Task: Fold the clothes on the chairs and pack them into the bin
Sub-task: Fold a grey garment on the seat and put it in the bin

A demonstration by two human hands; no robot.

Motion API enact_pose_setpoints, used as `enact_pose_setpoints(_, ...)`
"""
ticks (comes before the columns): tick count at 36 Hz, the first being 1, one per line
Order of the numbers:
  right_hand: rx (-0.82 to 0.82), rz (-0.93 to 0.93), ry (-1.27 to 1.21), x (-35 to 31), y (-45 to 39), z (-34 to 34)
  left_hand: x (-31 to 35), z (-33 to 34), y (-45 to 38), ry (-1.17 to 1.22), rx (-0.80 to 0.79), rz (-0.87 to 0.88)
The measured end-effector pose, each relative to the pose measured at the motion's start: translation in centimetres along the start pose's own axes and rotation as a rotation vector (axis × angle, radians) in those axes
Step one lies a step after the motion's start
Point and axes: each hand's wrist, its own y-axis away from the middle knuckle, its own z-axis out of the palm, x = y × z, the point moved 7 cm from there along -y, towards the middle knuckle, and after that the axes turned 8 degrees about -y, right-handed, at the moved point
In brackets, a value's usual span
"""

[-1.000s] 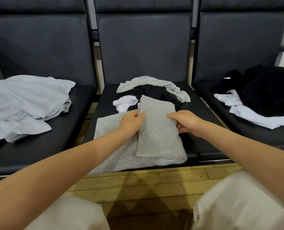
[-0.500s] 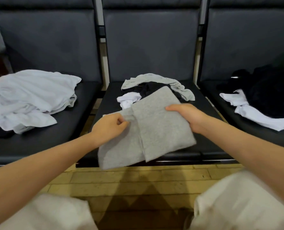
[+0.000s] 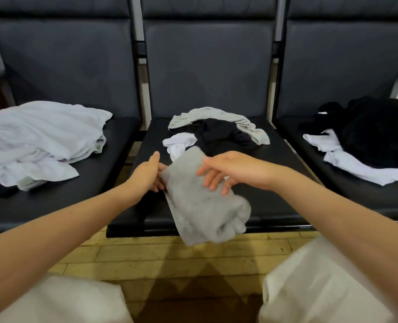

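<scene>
Head view. My left hand (image 3: 146,176) touches the upper left edge of the folded grey knit garment (image 3: 205,201), fingers mostly straight against the cloth; whether any fingertip pinches it from beneath I cannot tell. My right hand (image 3: 230,169) lies over the garment's upper part with fingers spread and relaxed, not curled round the fabric. The garment is blurred and tilts over the front edge of the middle black padded chair seat (image 3: 275,201), its lower rolled end hanging past that edge above the yellow wooden floor (image 3: 160,257).

Behind it on the same seat lies a mixed heap of grey, black and white clothes (image 3: 216,134). A pale crumpled pile (image 3: 37,141) occupies the left seat; a black-and-white pile (image 3: 368,141) the right. No bin is visible.

Risk, as I judge it: with neither hand firmly closed, the fold may open or the bundle slide to the floor.
</scene>
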Motion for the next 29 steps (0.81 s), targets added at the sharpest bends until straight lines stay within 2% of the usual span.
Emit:
enact_pose_setpoints(2, 0.089, -0.039, 0.125, 0.2, -0.5, -0.7, -0.4, -0.1, 0.6, -0.005, -0.033, -0.014)
enact_pose_setpoints(5, 0.245, -0.029, 0.283, 0.9, -1.3, -2.8, 0.0, 0.1, 1.3, -0.116, -0.092, 0.107)
enact_pose_setpoints(7, 0.178, 0.121, 0.337, 2.6, -1.5, -2.9, 0.4, 0.6, 1.6, -0.19, -0.154, 0.158)
enact_pose_setpoints(9, 0.029, 0.265, 0.346, 4.2, -1.4, -1.8, 0.5, 0.6, 1.6, -0.137, -0.145, 0.149)
enact_pose_setpoints(11, -0.061, 0.272, 0.326, 4.8, -1.5, -0.7, 1.1, 0.1, 1.4, -0.078, -0.072, 0.179)
enact_pose_setpoints(14, -0.073, 0.206, 0.299, 4.4, -1.8, 0.3, 2.4, -0.9, 0.8, -0.044, 0.088, 0.289)
enact_pose_setpoints(17, -0.057, 0.197, 0.269, 4.4, -2.0, 1.0, 3.3, -1.5, 0.4, -0.055, 0.163, 0.377)
enact_pose_setpoints(24, 0.038, 0.128, 0.101, 4.6, -2.7, 2.2, 0.3, -0.7, -1.9, -0.388, 0.129, 0.374)
enact_pose_setpoints(29, 0.072, 0.03, -0.094, 3.0, -3.3, 3.2, 1.1, -0.8, -2.0, -0.322, 0.109, 0.322)
